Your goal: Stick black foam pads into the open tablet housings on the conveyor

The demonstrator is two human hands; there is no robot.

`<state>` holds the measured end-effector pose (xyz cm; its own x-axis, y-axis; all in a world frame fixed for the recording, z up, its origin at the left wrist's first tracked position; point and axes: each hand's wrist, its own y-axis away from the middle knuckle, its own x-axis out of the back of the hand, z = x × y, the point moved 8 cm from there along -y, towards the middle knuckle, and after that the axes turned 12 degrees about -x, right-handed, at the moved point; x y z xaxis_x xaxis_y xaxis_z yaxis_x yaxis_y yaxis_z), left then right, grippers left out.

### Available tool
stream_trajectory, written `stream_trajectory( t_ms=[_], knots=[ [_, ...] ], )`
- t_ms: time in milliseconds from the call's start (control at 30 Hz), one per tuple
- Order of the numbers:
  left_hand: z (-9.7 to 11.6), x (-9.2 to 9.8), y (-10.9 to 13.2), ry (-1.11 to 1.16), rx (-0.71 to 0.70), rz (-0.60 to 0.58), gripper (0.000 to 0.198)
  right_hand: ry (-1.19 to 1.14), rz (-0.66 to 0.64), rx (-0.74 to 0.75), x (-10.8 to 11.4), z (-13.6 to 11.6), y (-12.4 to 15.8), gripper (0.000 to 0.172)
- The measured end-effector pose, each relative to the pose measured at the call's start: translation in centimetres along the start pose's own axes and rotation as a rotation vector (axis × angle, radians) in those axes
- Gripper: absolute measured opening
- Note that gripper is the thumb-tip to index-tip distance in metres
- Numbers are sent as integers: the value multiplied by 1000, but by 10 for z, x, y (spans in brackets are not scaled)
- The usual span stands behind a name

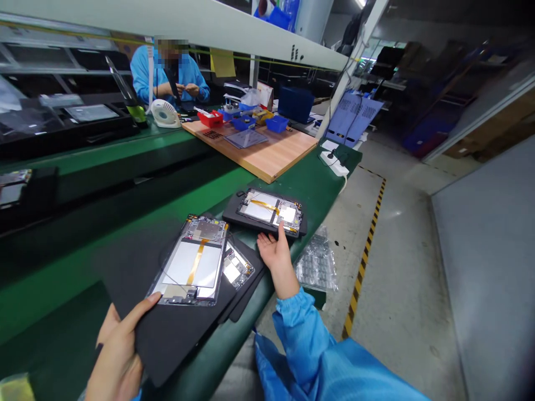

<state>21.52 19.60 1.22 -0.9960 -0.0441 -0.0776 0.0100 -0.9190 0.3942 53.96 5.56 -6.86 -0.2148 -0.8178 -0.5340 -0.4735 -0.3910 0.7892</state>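
1. Low at the left, the left hand (pixel 121 340) pinches a black pad (pixel 167 340), its thumb lying on top beside the near corner of an opened tablet (pixel 184 264).
2. This opened tablet lies on the black pad, innards up, with an orange ribbon (pixel 198 262) running along its pale middle. Whether the pad rests fully on the green counter (pixel 309 178) I cannot tell.
3. The right hand (pixel 278 259) is turned palm up, thumb and fingers spread apart, at the near edge of a second tablet (pixel 270 211). The thumb overlaps that edge; whether it presses there I cannot tell.
4. The second tablet, also bare inside, lies on its own dark slab (pixel 233 210) on the counter, beyond the first.
5. Between the two, a third device (pixel 238 266) shows partly from behind the first tablet.
6. Farther back, a wooden board (pixel 288 147) carries a red bin (pixel 210 120) and several blue bins (pixel 276 123); a white fan (pixel 165 113) stands just beside it.
7. A power strip (pixel 334 164) lies near the counter's end.
8. Across the counter sits a co-worker (pixel 142 75) in a blue smock, both hands brought close together.
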Motion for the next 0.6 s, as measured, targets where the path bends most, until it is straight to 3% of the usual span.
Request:
stream_trajectory(
  t_ms=[200, 333, 467, 600],
  knots=[
    [-3, -2, 2, -12, 0, -59, 64, 119, 142, 168, 42, -36, 13, 52],
    [-5, -3, -2, -21, -4, -98, 63, 204, 247, 349, 71, -80, 30, 42],
    [-4, -6, -4, -16, -39, -136, 60, 334, 302, 410, 68, -124, 34, 29],
    [-4, -7, -6, 2, -52, -147, 57, 451, 316, 334, 51, -137, 26, 29]
  ],
)
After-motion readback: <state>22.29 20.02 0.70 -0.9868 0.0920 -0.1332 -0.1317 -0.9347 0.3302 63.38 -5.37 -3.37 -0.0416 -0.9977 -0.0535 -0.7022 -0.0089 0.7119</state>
